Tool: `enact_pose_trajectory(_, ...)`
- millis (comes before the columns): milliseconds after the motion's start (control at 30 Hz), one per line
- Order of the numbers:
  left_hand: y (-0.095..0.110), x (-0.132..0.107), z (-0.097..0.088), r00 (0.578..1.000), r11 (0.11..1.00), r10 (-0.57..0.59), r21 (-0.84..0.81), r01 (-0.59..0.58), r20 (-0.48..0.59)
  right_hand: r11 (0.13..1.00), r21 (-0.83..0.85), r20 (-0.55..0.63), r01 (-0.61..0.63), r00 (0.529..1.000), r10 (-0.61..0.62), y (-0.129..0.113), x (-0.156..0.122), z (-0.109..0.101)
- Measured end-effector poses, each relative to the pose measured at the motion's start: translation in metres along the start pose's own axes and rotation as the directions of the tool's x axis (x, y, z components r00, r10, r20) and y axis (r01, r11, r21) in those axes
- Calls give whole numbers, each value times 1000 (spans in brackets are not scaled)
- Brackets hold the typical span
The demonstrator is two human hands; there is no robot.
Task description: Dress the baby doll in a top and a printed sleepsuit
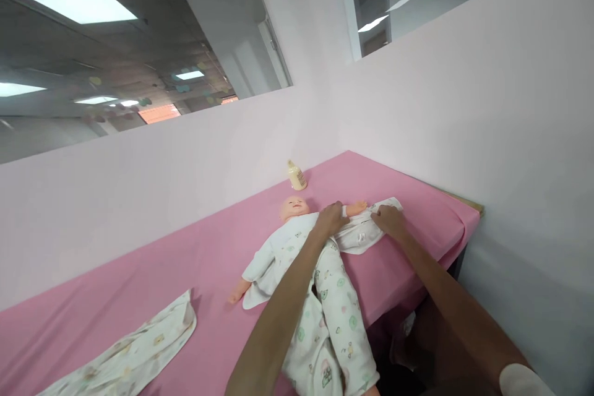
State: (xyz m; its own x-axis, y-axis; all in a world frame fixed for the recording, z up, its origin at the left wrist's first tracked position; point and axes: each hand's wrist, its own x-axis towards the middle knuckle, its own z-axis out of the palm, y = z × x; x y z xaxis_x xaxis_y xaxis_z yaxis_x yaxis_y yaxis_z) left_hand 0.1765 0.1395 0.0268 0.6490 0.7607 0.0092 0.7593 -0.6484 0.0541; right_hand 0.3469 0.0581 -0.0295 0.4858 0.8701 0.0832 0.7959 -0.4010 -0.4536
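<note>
A baby doll [294,206] lies on its back, in a white printed top and printed trousers [341,297]. One sleeve covers the doll's arm on the left; on the right its bare hand [356,208] shows above the spread open half of the white top [362,238]. My left hand [330,219] is closed round the doll's arm near the shoulder, its fingertips partly hidden. Just beyond the doll's bare hand, my right hand [388,220] pinches the cloth of the top. Both my forearms reach in from below, the left one crossing over the doll's body.
The table has a pink cover [208,247]. A cream-coloured bottle [297,176] stands behind the doll's head, near the white wall [185,179]. Another printed cloth garment [139,346] lies at the lower left. A second wall [464,105] borders the right side, with glass panels above.
</note>
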Motion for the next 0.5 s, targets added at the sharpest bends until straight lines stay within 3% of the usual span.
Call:
enact_pose_trajectory(167,7,3,7,999,998,-43,-49,43,-2,979,-160,-110,127,983,-145,-20,-26,6)
enact_pose_trajectory(300,3,0,6,999,992,-50,-119,48,-19,934,-180,-165,309,926,-338,-38,-47,9)
enact_pose_trajectory(400,-13,-16,-7,996,979,-41,-201,25,-74,922,78,-126,380,921,-369,-49,-48,14)
enact_pose_trajectory(500,-37,-51,-20,969,928,-105,-371,15,-224,781,568,119,259,913,-390,-63,-39,22)
